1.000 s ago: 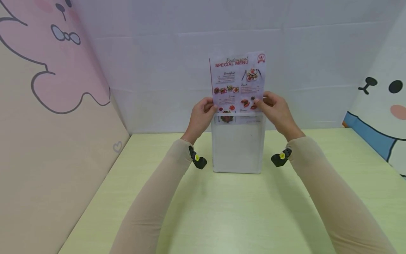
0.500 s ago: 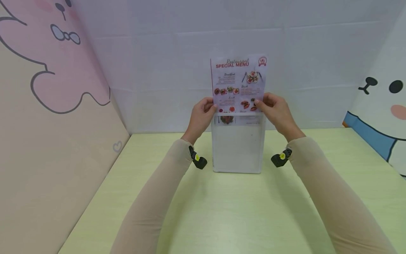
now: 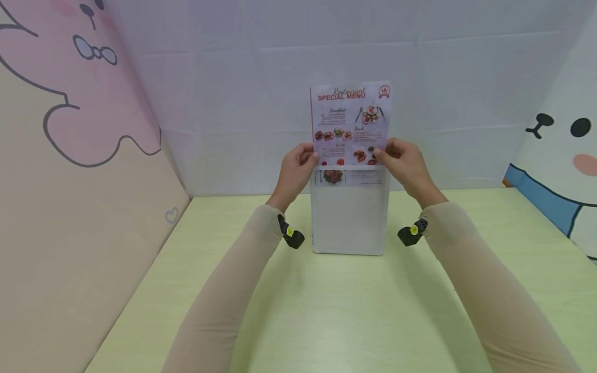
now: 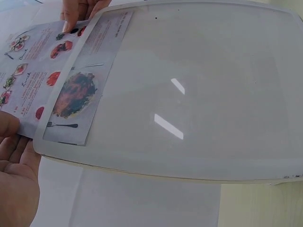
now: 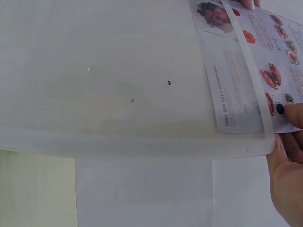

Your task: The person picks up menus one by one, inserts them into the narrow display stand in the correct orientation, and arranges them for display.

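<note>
A clear acrylic sign holder stands upright on the pale green table. A printed menu sheet headed "SPECIAL MENU" sticks out of its top, its lower edge just inside the holder. My left hand pinches the sheet's left edge at the holder's top corner. My right hand pinches the right edge opposite. In the left wrist view the holder fills the frame with the menu sheet entering it; the right wrist view shows the holder and the menu sheet likewise.
White panels form the back wall. A pink cartoon wall stands at the left and a cartoon panel at the right. The table stretches toward me between my beige sleeves.
The menu sheet has slid a little further down into the holder; both hands stay at its top corners.
</note>
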Demonstrator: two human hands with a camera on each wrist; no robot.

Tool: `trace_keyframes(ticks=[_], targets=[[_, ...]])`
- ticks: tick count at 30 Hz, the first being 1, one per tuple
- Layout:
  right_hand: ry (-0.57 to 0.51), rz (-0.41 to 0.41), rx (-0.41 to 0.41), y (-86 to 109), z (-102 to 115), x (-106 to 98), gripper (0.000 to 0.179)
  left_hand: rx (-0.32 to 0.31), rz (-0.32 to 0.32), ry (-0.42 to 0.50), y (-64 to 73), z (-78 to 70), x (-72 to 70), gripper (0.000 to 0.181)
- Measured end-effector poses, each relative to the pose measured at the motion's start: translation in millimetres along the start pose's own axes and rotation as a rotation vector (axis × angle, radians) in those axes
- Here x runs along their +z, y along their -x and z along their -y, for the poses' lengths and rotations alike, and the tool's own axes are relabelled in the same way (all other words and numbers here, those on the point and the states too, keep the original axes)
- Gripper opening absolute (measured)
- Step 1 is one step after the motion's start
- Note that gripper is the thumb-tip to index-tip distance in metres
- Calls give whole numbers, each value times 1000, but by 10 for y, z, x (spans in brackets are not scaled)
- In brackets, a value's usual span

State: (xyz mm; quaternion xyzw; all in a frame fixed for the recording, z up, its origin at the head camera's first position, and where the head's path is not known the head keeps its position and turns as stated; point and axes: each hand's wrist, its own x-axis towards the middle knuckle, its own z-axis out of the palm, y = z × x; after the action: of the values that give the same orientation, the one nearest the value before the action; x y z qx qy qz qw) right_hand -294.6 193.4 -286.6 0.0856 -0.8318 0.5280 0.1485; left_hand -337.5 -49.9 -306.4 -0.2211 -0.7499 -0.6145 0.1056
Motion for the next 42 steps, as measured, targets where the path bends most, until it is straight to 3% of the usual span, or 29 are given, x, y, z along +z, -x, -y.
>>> trace_keyframes(ticks=[13,42], targets=[[-6,-6,1,1,-4,23,49,-6,-6,-3,1,7,5,27],[12,-13,-14,-26,-22,23,43,-9,-14,23,-13,-1,18,28]])
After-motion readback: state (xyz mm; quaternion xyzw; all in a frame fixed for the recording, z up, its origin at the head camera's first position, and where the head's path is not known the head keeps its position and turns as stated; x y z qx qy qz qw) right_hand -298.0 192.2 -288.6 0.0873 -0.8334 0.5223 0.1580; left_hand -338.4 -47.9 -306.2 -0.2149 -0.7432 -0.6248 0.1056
